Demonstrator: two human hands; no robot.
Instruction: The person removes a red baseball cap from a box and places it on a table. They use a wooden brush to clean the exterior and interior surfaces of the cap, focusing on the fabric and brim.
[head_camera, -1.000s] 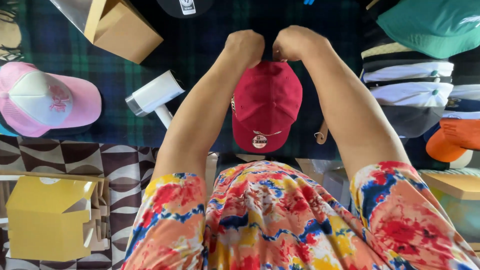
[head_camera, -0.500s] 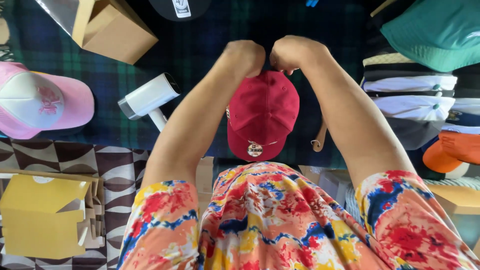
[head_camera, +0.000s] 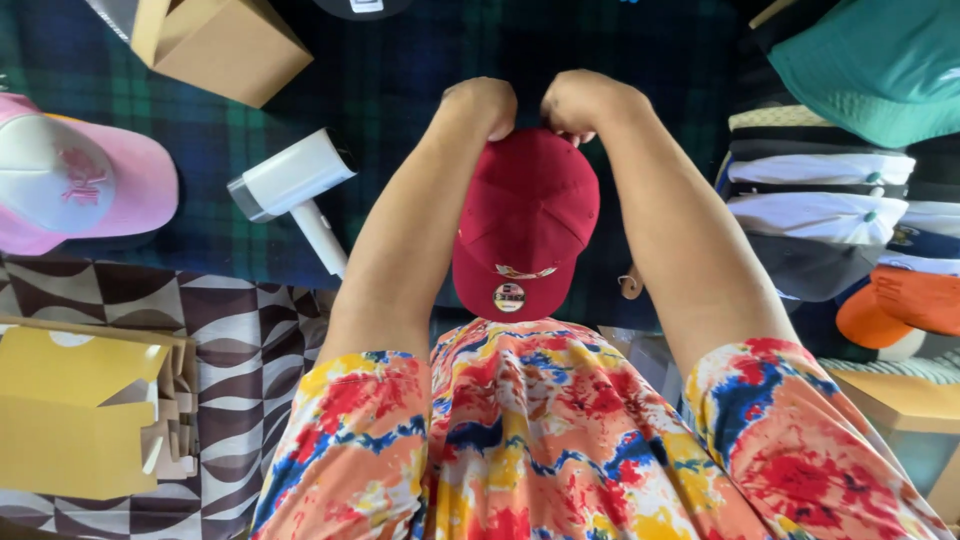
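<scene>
Two hands pinch the back edge of a dark red baseball cap (head_camera: 525, 220): the left hand (head_camera: 484, 105) and right hand (head_camera: 582, 100) curl closed on it side by side, keeping it spread flat over the plaid cloth (head_camera: 400, 70), brim toward the person. A round sticker (head_camera: 509, 297) marks the brim. A brown cardboard box (head_camera: 225, 45) sits upper left, a yellow carton (head_camera: 70, 410) lower left.

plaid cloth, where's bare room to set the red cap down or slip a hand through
Bare plaid cloth lies between the cardboard box and the left hand, above the white hair dryer. Another bare patch lies between the right hand and the stack of caps. The right edge is crowded with caps; the pink cap fills the left edge. Both hands grip the red cap.
</scene>
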